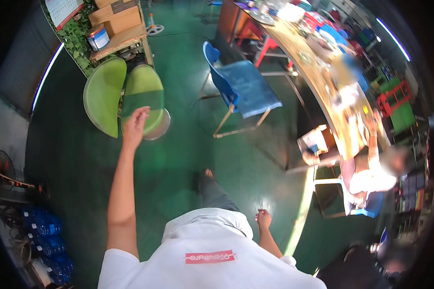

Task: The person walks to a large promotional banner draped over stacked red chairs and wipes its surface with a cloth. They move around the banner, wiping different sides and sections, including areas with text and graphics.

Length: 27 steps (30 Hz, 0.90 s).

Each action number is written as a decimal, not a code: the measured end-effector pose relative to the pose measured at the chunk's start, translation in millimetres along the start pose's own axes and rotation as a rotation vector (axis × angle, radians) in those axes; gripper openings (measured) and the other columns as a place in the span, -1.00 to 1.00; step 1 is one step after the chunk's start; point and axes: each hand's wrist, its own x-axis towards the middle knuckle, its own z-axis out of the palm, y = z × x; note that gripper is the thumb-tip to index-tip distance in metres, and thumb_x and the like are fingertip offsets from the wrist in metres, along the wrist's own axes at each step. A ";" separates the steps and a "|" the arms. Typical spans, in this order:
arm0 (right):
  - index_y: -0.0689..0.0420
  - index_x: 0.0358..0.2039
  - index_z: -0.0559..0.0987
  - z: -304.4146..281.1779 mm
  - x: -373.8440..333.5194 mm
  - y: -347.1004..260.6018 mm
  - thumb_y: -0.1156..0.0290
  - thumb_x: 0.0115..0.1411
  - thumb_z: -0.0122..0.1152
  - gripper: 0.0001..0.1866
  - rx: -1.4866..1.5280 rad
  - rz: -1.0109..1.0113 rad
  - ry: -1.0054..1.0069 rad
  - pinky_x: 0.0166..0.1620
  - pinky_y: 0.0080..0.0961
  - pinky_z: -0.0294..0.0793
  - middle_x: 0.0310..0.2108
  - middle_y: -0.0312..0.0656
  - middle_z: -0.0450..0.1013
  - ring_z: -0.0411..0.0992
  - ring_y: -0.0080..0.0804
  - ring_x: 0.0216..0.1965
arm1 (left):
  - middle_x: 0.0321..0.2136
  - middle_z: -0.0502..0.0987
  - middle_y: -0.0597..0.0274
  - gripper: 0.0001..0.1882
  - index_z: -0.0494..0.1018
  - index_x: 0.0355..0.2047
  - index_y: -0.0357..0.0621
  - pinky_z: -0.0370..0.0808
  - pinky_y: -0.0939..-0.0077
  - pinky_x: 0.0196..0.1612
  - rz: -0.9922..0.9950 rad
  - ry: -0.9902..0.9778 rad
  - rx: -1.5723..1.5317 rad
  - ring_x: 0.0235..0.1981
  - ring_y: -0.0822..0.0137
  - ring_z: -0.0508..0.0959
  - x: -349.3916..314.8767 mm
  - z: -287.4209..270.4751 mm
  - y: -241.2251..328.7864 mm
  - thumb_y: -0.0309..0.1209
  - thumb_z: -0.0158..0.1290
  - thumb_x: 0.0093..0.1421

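Observation:
My left hand [136,126] is stretched forward at the end of a raised arm, its fingers drawn together. A see-through dark green band [144,99] shows just beyond the fingertips, over the seat of a green chair [143,79]; I cannot make out whether the hand holds it. Low at my right side hangs my right hand [263,219], with loosely curled fingers and nothing visible in them. Part of one foot [208,172] shows below my dark trousers, on the green floor.
Ahead stands a blue chair [246,86]. A long, cluttered wooden table [299,45] runs along the right, where a person [371,176] sits. A wooden shelf [120,45] holds boxes and a can. Blue water bottles [46,221] and a fan [5,168] line the left.

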 end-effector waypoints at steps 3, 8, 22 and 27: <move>0.24 -0.41 0.55 39.4 107.4 -220.9 0.37 0.23 0.08 -0.80 0.390 -0.331 -0.132 -0.53 -0.54 0.32 -0.63 -0.21 0.46 0.42 -0.51 -0.61 | -0.24 0.62 0.16 -0.71 0.53 -0.09 -0.13 0.46 0.48 -0.08 -0.288 -0.079 0.037 -0.18 0.40 0.58 42.7 55.8 -1.7 -0.27 -0.05 0.33; 0.21 -0.16 0.57 105.6 231.2 -586.0 0.47 0.24 0.05 -0.79 0.470 -0.640 -0.476 -0.31 -0.56 0.51 -0.40 -0.25 0.52 0.48 -0.54 -0.42 | -0.27 0.63 0.21 -0.78 0.58 -0.17 -0.21 0.49 0.57 -0.16 -0.599 -0.160 0.089 -0.28 0.44 0.58 43.1 84.3 -67.2 -0.40 0.02 0.26; 0.03 -0.28 0.62 311.5 556.2 -830.0 0.19 0.16 0.16 -0.77 -0.417 -0.473 -0.169 -0.27 -0.14 0.48 -0.39 0.00 0.55 0.50 0.08 -0.32 | -0.22 0.57 0.04 -0.63 0.59 -0.24 -0.12 0.48 0.34 -0.08 0.155 -0.396 0.366 -0.17 0.11 0.57 834.0 142.0 -191.1 -0.65 -0.13 0.02; 0.01 -0.26 0.64 311.5 657.3 -828.7 0.19 0.20 -0.03 -0.70 -0.434 -0.142 -0.238 -0.14 -0.08 0.50 -0.30 -0.04 0.57 0.52 0.01 -0.19 | -0.17 0.55 0.04 -0.69 0.56 -0.16 -0.11 0.47 0.35 -0.01 0.146 -0.804 0.025 -0.12 0.10 0.55 1040.7 279.5 -194.8 -0.57 -0.09 0.13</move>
